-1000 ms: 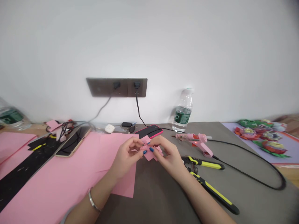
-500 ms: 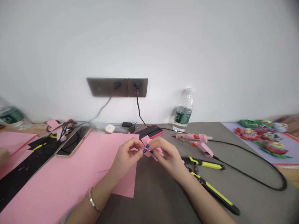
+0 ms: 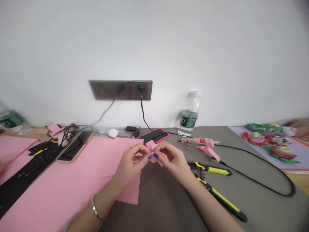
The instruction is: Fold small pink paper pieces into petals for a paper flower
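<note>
My left hand [image 3: 131, 166] and my right hand [image 3: 174, 160] meet above the table, with blue-painted fingernails nearly touching. Between their fingertips both pinch a small folded piece of pink paper [image 3: 154, 154], its corners sticking out on several sides. Much of its middle is hidden by my fingers. Under my left hand lies a large pink paper sheet [image 3: 72, 190], and a metal bangle [image 3: 96, 209] circles my left wrist.
To the right lie a pink hot glue gun [image 3: 200, 145] with its black cord and yellow-black pruning shears [image 3: 212, 183]. A smartphone [image 3: 74, 146], a pink-cased phone [image 3: 154, 136], a water bottle [image 3: 189, 114] and paper flowers [image 3: 270, 141] stand around. Another person's hand [image 3: 1, 166] shows at the left edge.
My fingers have shifted slightly on the small pink piece, which looks more tightly pinched. The other person's hand at the left edge has drawn back, with less of it showing.
</note>
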`<state>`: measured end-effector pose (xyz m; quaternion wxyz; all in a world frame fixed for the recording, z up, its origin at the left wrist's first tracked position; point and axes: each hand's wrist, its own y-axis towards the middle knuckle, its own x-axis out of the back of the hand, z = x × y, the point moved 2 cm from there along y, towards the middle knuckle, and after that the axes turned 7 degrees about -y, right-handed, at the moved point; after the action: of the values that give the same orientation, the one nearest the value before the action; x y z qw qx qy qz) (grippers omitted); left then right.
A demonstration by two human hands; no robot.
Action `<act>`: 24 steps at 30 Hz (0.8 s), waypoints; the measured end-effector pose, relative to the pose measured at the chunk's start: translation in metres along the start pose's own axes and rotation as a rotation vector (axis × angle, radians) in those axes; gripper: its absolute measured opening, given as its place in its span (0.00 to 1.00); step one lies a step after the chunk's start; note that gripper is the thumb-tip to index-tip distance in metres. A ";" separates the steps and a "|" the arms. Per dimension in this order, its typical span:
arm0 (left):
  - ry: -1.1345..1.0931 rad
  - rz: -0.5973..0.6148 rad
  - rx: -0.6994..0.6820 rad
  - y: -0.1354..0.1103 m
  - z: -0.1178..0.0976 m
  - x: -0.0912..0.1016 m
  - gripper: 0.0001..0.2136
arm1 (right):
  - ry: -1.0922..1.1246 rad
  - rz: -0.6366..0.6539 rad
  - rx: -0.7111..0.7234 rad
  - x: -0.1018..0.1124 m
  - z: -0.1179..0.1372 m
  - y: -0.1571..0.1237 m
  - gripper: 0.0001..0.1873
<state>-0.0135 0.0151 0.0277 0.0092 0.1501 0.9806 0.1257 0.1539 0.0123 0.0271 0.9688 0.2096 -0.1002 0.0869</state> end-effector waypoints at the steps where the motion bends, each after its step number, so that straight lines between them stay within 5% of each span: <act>1: -0.006 0.002 0.003 0.000 0.000 0.000 0.02 | 0.009 0.008 -0.022 0.000 0.000 0.000 0.06; 5: 0.059 0.000 -0.042 0.001 0.001 0.001 0.03 | -0.035 -0.025 0.026 0.002 -0.002 0.002 0.03; 15: 0.443 -0.084 -0.552 -0.001 -0.007 0.005 0.09 | -0.170 -0.143 0.222 0.004 -0.009 0.001 0.10; 24: 0.419 -0.045 -0.547 -0.003 -0.010 0.001 0.09 | -0.525 -0.258 0.490 0.006 0.002 -0.004 0.13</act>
<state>-0.0154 0.0104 0.0370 -0.1499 0.0915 0.8943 0.4116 0.1603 0.0089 0.0288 0.8341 0.4612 -0.2942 -0.0710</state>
